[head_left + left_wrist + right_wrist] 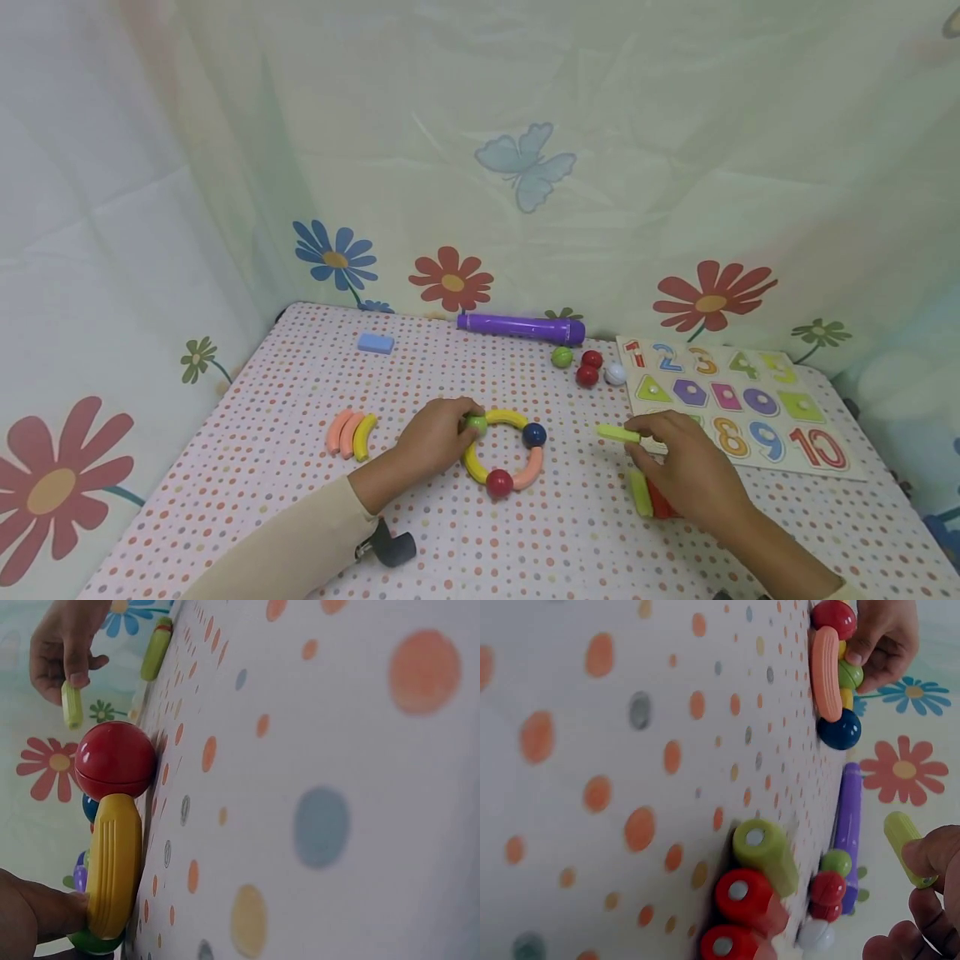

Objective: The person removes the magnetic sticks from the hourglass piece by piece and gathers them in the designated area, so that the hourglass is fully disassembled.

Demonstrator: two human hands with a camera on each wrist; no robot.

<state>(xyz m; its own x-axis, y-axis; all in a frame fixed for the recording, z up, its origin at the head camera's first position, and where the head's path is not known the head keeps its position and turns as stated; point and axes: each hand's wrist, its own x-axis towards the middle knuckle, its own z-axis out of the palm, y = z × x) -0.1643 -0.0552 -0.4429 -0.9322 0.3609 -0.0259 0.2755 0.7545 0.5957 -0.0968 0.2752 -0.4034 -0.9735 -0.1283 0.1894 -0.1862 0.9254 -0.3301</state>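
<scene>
Currently mid-assembly, by my reading: a ring of curved sticks and balls (502, 454) lies flat on the dotted tablecloth (247, 467) near centre. Left hand (435, 437) rests on the ring's left side, fingers curled round the green ball (477, 423) and the yellow curve below it, steadying. Right hand (686, 467) is off to the right, well apart from the ring, thumb and fingertips pinching a short lime-green stick (618, 433) held just above the cloth. Judgement: next move calls for carrying this stick across to the ring while the left hand keeps it from sliding. Under the right hand lie a green stick (765, 855) and red sticks (742, 896), touching. Three spare curves (351, 433) left of the ring; loose balls (588, 367), purple tube (521, 327), blue block (375, 342) further back; number puzzle board (817, 417) just beyond the right hand. Nothing lies between stick and ring
</scene>
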